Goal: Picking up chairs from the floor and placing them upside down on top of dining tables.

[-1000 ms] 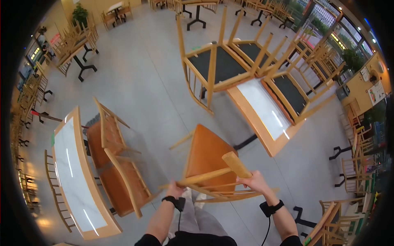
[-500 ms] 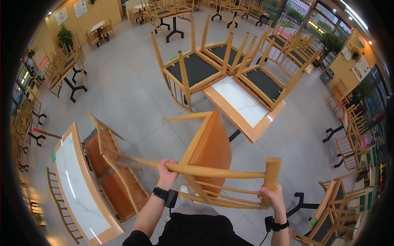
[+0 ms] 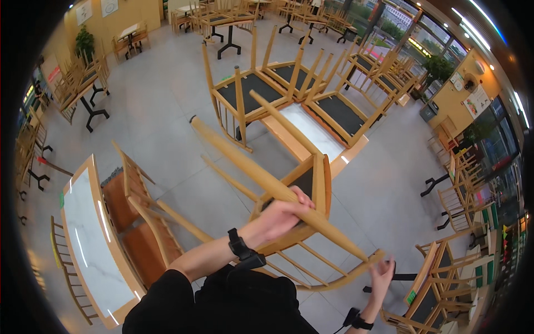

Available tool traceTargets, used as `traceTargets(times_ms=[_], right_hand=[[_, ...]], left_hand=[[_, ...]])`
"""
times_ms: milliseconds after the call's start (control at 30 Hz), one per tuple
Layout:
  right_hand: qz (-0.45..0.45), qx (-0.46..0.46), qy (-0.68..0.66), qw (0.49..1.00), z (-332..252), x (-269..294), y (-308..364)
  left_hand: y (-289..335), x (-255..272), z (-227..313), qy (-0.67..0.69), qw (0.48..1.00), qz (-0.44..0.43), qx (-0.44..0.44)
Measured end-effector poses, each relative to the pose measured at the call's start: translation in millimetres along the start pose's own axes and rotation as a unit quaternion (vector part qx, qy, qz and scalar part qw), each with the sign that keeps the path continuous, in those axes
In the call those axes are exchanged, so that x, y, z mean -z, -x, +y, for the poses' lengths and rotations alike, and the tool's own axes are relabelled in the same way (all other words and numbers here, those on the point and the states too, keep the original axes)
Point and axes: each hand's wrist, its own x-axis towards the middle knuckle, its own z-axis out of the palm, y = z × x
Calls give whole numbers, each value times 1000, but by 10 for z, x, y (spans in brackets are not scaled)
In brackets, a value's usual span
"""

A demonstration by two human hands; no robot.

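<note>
Since spindle-back chair (image 3: 326,186) turned over, dark underside (image 3: 305,181) shows; left hand (image 3: 283,217) grips leg (image 3: 245,160), right hand (image 3: 382,275) loosely spread beside backrest (image 3: 340,280), contact unclear.

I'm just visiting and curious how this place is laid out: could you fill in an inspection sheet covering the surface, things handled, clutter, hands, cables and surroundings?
Surface: grey tiled floor.
Things handled: a wooden chair, tilted, dark underside partly showing.
Clutter: three upturned chairs on the table ahead; brown-seated chairs beside the marbled table at left.
Hands: left hand closed around a chair leg; right hand at the backrest's end, grip unclear.
Cables: a thin dark lead seems to run from the right wristband.
Surroundings: further stacked chairs, a green plant, windows.
</note>
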Motion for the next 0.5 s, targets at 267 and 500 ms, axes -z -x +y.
traceTargets(times_ms=[267, 500], right_hand=[[-405, 218, 12, 888, -2590, -1771, 342], [-392, 224, 17, 892, -2565, -2063, 714]], left_hand=[[310, -519, -343, -331, 929, -132, 98], [597, -233, 90, -616, 731, -292, 11]])
